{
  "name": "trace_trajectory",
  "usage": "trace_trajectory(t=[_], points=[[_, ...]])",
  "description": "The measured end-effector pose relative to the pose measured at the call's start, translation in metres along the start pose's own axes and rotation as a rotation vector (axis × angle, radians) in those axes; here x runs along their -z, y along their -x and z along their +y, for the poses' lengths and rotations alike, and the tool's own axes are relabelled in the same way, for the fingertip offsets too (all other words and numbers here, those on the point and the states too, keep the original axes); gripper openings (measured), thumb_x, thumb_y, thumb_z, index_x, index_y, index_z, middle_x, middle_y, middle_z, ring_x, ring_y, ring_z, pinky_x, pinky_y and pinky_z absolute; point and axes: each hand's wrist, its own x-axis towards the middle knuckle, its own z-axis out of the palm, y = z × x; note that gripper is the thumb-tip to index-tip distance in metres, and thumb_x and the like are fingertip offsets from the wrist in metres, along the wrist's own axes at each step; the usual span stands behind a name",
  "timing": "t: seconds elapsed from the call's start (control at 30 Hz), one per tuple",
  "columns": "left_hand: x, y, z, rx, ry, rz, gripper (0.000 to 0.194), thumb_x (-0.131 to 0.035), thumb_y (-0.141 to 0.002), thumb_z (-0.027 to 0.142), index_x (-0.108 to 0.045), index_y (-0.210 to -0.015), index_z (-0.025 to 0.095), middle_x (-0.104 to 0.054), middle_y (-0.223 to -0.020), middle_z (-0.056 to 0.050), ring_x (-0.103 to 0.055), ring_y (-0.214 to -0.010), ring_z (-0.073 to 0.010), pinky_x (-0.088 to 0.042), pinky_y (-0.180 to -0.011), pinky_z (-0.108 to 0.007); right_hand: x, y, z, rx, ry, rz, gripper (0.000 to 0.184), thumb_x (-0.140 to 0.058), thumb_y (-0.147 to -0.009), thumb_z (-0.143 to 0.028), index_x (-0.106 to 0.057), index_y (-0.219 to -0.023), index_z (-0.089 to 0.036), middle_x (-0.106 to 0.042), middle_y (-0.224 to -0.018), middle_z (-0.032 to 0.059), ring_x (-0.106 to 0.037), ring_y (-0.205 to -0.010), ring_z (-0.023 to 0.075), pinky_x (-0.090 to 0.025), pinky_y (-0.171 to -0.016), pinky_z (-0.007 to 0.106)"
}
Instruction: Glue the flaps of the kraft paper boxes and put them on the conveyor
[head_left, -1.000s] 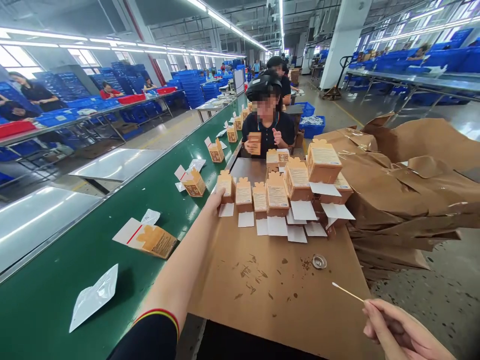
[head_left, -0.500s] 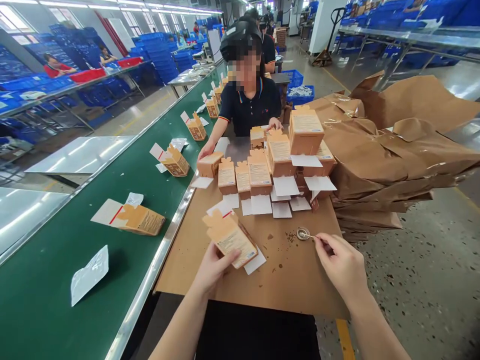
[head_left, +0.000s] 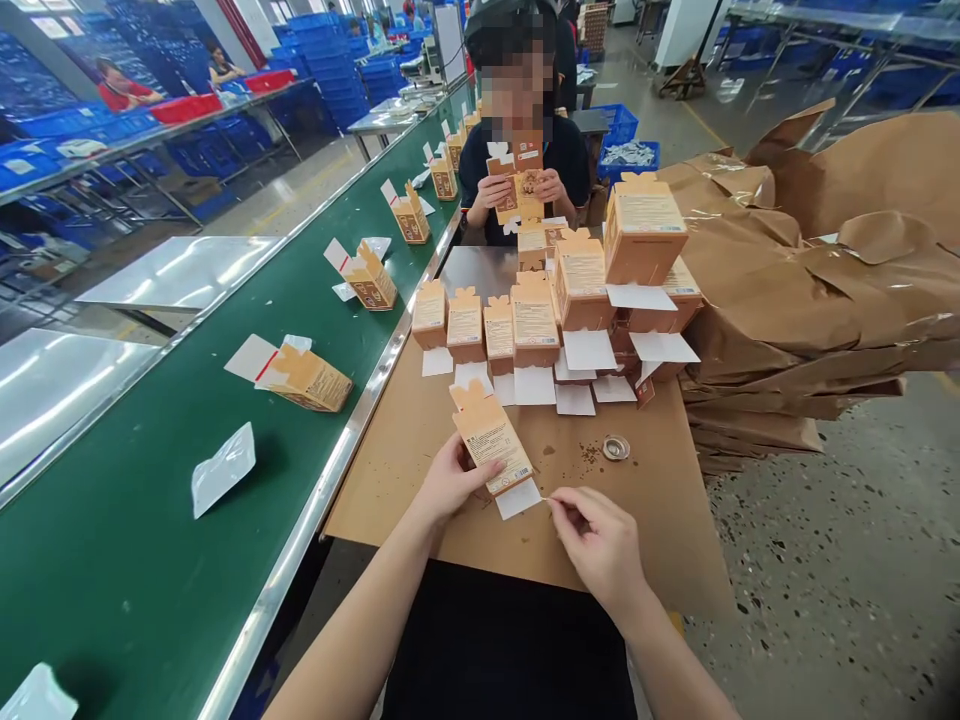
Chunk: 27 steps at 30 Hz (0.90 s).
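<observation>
Head view: the right hand [head_left: 600, 545] pinches a thin stick [head_left: 556, 501], its tip aimed at 9 o'clock toward the white paper slip [head_left: 518, 498] under the kraft carton [head_left: 489, 438], tilted 11-to-5 and held by the spread left hand [head_left: 454, 482]

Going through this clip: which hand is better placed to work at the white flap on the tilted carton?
Probably the right hand: it pinches a cotton swab whose tip is right at the white flap. The left hand is occupied holding the carton.
</observation>
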Motion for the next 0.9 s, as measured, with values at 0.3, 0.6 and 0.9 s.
trace_trajectory(t=[0.3, 0.6, 0.9], points=[[0.0, 0.01, -0.001, -0.041, -0.043, -0.005, 0.077, -0.116, -0.067, 0.059, -0.077, -0.123, 0.023, -0.092, -0.133, -0.018, -0.088, -0.129, -0.0442, -0.072, -0.113, -0.06, 0.007, 0.001, 0.009, -0.044, -0.02, 0.011, 0.028, -0.068, -0.119, -0.028, -0.082, -0.095, -0.026, -0.076, -0.077, -0.0002, -0.07, -0.059, 0.0142, -0.06, -0.059, 0.023], [-0.022, 0.042, -0.035, -0.273, -0.363, 0.077, 0.058, -0.103, -0.081, 0.042, -0.078, -0.132, 0.032, -0.09, -0.127, -0.012, -0.088, -0.121, -0.0421, -0.073, -0.106, -0.06, 0.07, 0.024, 0.006, -0.135, 0.02, 0.166, 0.027, -0.076, -0.119, -0.036, -0.084, -0.095, -0.027, -0.077, -0.075, -0.0007, -0.07, -0.053, 0.0141, -0.06, -0.054, 0.024], [-0.02, 0.038, -0.032, -0.284, -0.406, 0.055, 0.059, -0.103, -0.077, 0.039, -0.079, -0.131, 0.032, -0.09, -0.125, -0.012, -0.088, -0.118, -0.0408, -0.072, -0.104, -0.057, 0.069, 0.031, 0.006, -0.121, -0.007, 0.161, 0.019, -0.077, -0.117, -0.029, -0.087, -0.102, -0.027, -0.078, -0.077, -0.0001, -0.071, -0.057, 0.0157, -0.061, -0.055, 0.027]])
